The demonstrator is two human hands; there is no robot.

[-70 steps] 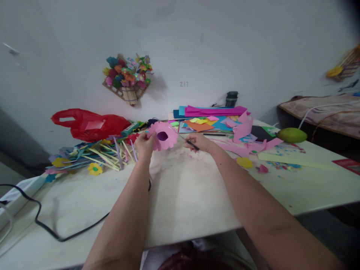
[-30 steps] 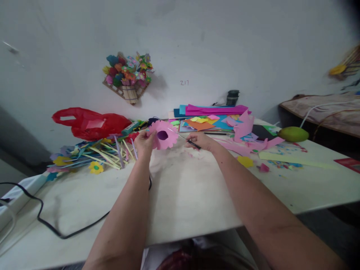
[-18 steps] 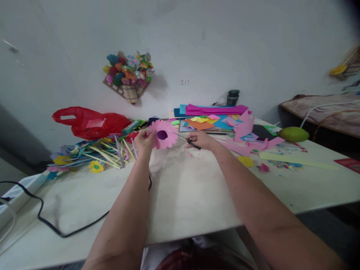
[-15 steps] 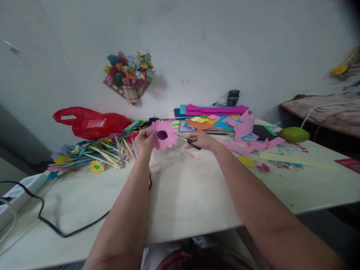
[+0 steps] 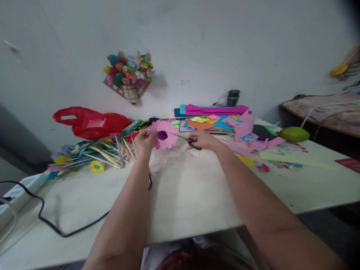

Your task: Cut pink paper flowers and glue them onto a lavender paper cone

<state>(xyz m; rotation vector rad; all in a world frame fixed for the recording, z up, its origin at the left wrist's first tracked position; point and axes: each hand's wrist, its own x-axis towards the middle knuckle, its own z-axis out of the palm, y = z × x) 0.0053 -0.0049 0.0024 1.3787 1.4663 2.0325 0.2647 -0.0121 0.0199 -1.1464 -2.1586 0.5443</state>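
Head camera: above the white tabletop, the grip of the left hand pinches a pink, scalloped, paper-like flower with a dark purple centre by its nine o'clock edge. The right hand clasps black-handled metal scissors, their blades overlapping the flower's three o'clock edge. From the flower, a red plastic bag lies at nine o'clock, a long magenta sheet at two
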